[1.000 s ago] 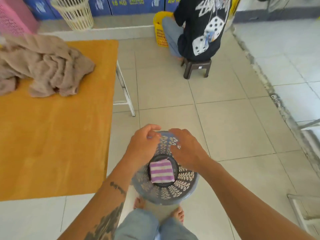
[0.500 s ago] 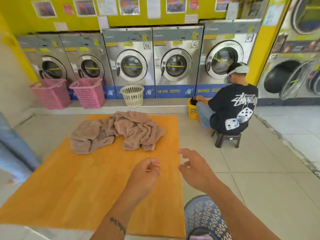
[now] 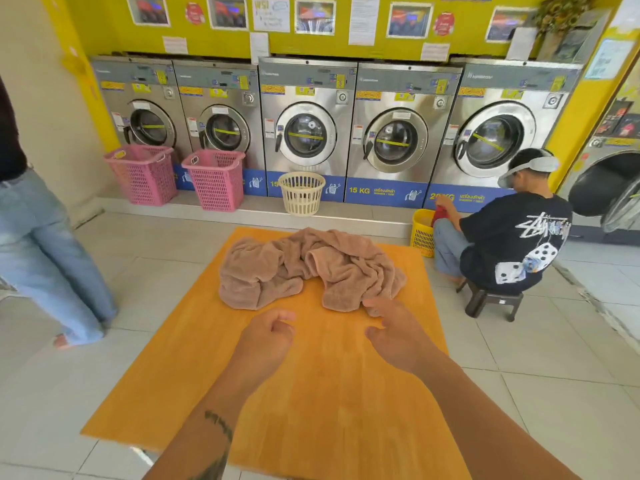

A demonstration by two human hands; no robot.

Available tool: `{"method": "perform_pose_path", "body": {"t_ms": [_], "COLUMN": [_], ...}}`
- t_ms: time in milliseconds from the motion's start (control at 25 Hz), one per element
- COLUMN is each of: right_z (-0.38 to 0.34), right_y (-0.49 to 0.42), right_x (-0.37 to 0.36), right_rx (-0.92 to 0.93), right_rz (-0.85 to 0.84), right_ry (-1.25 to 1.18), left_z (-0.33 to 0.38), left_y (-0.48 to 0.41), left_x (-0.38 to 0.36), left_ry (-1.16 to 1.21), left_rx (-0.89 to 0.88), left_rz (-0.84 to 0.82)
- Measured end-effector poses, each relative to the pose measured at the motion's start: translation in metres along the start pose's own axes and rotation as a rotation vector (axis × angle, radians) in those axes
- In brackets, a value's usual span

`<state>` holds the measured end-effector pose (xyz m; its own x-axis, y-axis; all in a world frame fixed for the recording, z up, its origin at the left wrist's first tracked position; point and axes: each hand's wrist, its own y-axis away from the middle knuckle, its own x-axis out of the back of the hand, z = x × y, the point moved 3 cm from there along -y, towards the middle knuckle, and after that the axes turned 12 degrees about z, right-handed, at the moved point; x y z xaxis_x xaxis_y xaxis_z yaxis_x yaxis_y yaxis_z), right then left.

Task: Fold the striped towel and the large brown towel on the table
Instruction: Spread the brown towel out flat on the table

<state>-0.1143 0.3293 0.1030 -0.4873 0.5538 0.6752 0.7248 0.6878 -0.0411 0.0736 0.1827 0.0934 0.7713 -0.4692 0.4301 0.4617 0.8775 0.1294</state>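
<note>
The large brown towel (image 3: 308, 268) lies crumpled in a heap on the far half of the orange wooden table (image 3: 311, 393). My left hand (image 3: 266, 337) hovers over the table just short of the towel, fingers loosely curled and holding nothing. My right hand (image 3: 394, 330) reaches further, fingers spread, its fingertips at the towel's near right edge; no cloth is gripped. The striped towel is out of view.
A person sits on a low stool (image 3: 491, 299) right of the table beside a yellow basket (image 3: 423, 233). Another person's legs (image 3: 48, 258) stand at the left. Two pink baskets (image 3: 214, 178) and a cream basket (image 3: 300, 194) stand before the washing machines (image 3: 306, 133).
My view has lifted from the blue basket with the folded striped towel on the floor to the table. Both hands left the basket and moved forward to the brown towel.
</note>
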Motion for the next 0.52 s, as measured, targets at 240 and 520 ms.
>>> {"method": "perform_pose_path", "body": {"t_ms": [240,520], "right_z": [0.010,0.016], "right_y": [-0.074,-0.173], "right_x": [-0.051,-0.098], "right_rx": [-0.029,-0.020], "right_rz": [-0.062,-0.015], "right_ry": [0.058,0.150], "left_z": [-0.009,-0.015], "left_y": [-0.048,-0.145], "left_x": [-0.004,-0.040], "left_ry": [-0.110,-0.429], "left_rx": [0.032,-0.011], "left_rz": [-0.069,-0.165]}}
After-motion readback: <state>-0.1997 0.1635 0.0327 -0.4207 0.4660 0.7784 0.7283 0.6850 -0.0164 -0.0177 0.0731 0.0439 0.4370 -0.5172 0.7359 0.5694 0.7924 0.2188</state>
